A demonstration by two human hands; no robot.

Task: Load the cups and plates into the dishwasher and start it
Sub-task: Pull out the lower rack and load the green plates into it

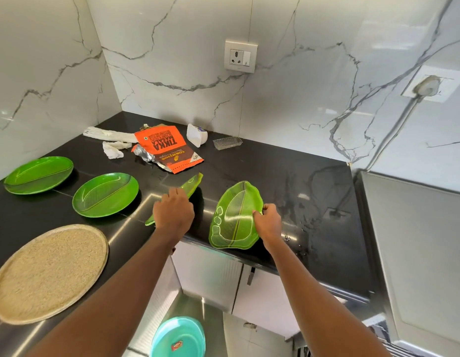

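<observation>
Here, left hand (173,212) grip closed on tilted green plate (190,186), right hand (268,221) pinching leaf-shaped plate (235,217) rim.

- The kitchen is bright and evenly lit, in soft daylight tones.
- White streaks of glare run across my black counter (249,161) from 9 o'clock toward the centre.
- The marble wall (313,73) shines at 2 o'clock.
- Soft shadows sit just under the green plates (105,194).
- The wide lens bends straight lines at the edges.
- Focus is sharp at the centre, slightly softer at the corners.
</observation>
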